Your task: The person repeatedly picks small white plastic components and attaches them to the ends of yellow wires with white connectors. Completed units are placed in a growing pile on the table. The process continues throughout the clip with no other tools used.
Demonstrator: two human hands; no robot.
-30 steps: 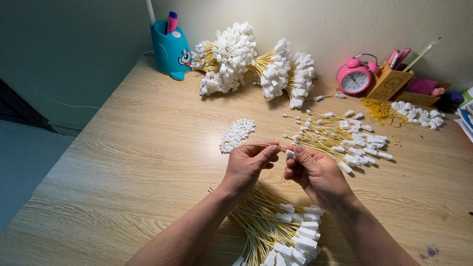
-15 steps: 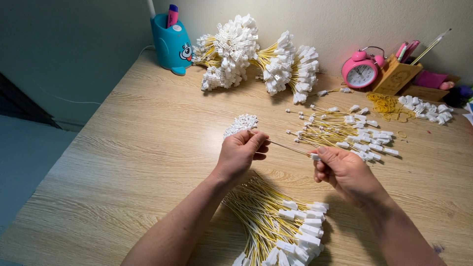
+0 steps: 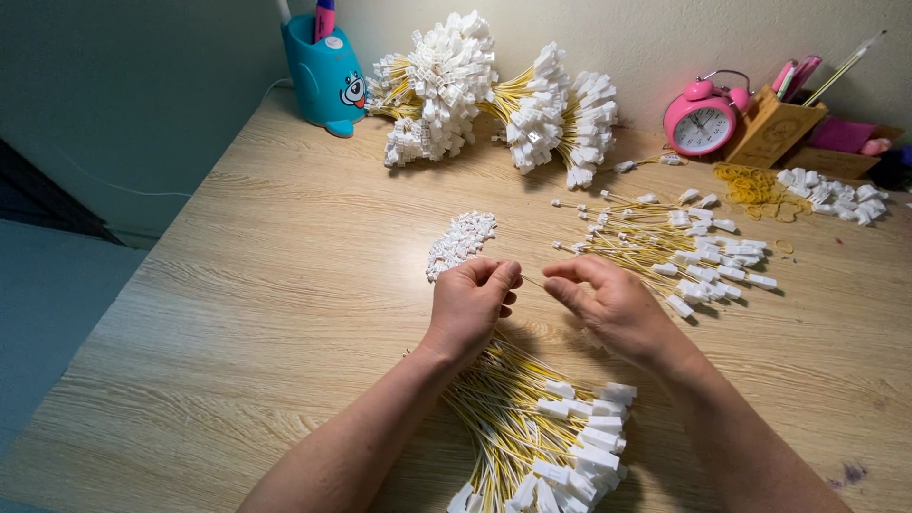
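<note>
While both hands meet above the desk (image 3: 237, 285), left hand (image 3: 470, 304) and right hand (image 3: 608, 304) pinch a thin wire (image 3: 532, 281) between closed fingertips; a slack pinch could drop it into the bundle (image 3: 532, 427) below.

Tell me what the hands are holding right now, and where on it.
Both hands, left hand and right hand, pinch one thin yellow wire between fingertips, one at each end.

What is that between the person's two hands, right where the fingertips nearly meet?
In the head view, a thin yellow wire spans the small gap between the left hand and the right hand, pinched at both ends above the wooden table.
</note>
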